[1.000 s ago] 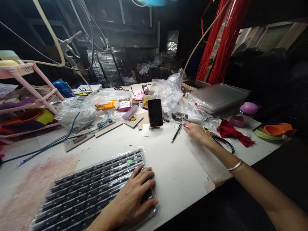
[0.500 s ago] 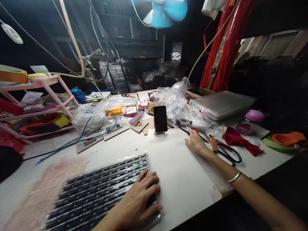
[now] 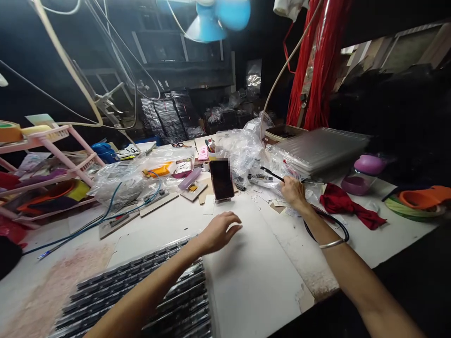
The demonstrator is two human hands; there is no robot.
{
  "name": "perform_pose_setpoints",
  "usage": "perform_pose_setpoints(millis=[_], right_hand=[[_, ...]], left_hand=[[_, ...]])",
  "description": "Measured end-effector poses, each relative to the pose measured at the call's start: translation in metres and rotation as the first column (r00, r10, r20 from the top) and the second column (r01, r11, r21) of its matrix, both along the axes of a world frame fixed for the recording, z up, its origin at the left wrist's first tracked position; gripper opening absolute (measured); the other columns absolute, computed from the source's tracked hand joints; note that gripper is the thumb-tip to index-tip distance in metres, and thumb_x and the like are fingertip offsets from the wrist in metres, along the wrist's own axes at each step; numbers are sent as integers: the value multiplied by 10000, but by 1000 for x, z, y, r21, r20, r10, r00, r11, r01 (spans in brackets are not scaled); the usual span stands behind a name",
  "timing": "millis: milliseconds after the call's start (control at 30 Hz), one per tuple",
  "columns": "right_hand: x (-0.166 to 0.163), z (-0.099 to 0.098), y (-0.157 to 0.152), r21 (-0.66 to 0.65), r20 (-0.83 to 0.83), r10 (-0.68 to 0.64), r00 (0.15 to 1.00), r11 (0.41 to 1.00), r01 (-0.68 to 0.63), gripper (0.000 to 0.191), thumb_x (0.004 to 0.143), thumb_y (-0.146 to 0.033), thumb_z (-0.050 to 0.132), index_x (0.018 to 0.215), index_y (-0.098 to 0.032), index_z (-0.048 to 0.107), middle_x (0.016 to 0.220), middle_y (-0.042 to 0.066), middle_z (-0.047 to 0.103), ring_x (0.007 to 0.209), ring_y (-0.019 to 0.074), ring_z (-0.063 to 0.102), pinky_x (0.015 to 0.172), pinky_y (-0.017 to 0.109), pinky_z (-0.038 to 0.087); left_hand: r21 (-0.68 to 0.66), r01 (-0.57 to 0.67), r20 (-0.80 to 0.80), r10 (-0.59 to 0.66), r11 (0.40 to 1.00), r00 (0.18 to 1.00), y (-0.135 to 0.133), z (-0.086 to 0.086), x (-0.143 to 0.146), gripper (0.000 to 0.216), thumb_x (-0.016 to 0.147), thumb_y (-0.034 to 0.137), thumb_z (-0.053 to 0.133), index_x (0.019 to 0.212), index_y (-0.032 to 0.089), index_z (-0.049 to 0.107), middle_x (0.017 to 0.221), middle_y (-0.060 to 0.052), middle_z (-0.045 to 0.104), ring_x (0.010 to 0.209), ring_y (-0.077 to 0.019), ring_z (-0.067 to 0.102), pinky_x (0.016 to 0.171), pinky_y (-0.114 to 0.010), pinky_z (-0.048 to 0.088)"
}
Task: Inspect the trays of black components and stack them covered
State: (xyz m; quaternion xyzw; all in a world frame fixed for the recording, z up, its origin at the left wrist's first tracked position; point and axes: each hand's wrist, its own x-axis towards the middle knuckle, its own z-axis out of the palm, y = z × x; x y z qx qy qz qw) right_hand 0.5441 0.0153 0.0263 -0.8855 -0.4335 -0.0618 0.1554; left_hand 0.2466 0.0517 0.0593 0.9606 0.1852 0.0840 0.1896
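Note:
My right hand [image 3: 293, 191] is closed on a thin black pen-like tool [image 3: 272, 174] near the crumpled plastic bags [image 3: 246, 145] at the back of the white table [image 3: 253, 267]. My left hand [image 3: 220, 230] hovers over the table's middle, fingers loosely curled, holding nothing. It is just in front of a phone [image 3: 221, 179] propped upright on a stand. A wrapped tray of dark strips [image 3: 141, 295] lies under my left forearm at the near left.
A red cloth [image 3: 347, 204], black scissors handles [image 3: 331, 225], purple lid and bowl [image 3: 362, 171] and stacked clear trays [image 3: 319, 148] lie right. Blue cables [image 3: 105, 211], small boards and a pink rack [image 3: 45, 159] crowd the left. A blue fan [image 3: 211, 16] hangs overhead.
My left hand lifted off the wrapped tray and moved forward toward the phone. My right hand shifted back toward the bags and took hold of the thin black tool.

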Motion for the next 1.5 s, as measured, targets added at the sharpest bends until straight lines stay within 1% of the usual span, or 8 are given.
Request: perform_pose_setpoints(millis=[267,433,600,800,933,1167,1300,1500], right_hand=[[12,1,-6,48,-7,89,996,995,-88,283,903,-363,536,1090,-157,585,1083,65,605,943,171,595,816,384,510],[16,5,-10,-18,-57,267,962,963,-269,264,902,-376,533,1017,-149,604,995,46,623,875,152,601,784,361,511],[10,0,-12,-83,-89,363,928,925,-370,318,860,-418,583,1035,-153,593,1003,48,616,900,165,591,796,369,497],[8,-7,-5,-96,-47,161,986,982,-165,295,899,-375,538,1096,-159,582,1098,68,599,957,177,589,830,395,501],[11,-7,-2,-87,-46,116,992,989,-119,300,897,-369,545,1111,-162,579,1103,67,599,954,176,594,822,390,508],[12,-6,-4,-66,-53,113,992,991,-117,298,897,-369,544,1113,-166,579,1110,68,597,958,175,592,823,387,508],[15,-6,-3,-66,-77,116,990,990,-121,296,898,-369,543,1111,-168,581,1110,68,597,958,175,592,825,387,508],[18,-8,-2,-47,-124,118,985,991,-125,293,897,-371,543,1105,-168,584,1105,67,600,954,174,593,824,387,508]], left_hand=[[171,39,-91,-24,984,996,31,-39,114,277,881,135,413,994,178,662,1048,-92,643,1057,-261,502,889,-417,394],[243,50,-130,-19,969,991,36,-50,146,459,835,122,432,1253,279,537,1170,-64,579,1089,-282,442,886,-450,353],[258,21,-132,14,966,991,41,-49,157,505,819,142,453,1295,301,506,1251,-45,544,1104,-295,421,883,-450,348],[260,-75,-43,89,963,995,55,-37,161,655,781,14,359,1347,324,469,1284,-43,528,1106,-276,418,868,-441,366],[235,-138,-6,143,962,990,68,-39,159,555,805,13,343,1241,257,586,1193,-76,578,1075,-266,452,861,-419,379],[237,25,-59,-11,971,998,52,-52,156,380,799,65,424,1049,220,665,1172,-72,612,1143,-265,435,914,-434,327],[231,72,-91,-53,970,994,39,-50,141,264,764,70,467,869,202,669,998,-67,670,1069,-260,475,902,-446,314],[222,-135,6,137,966,991,40,-45,150,269,898,138,406,1043,166,631,1063,-112,631,1067,-249,504,909,-432,359]])
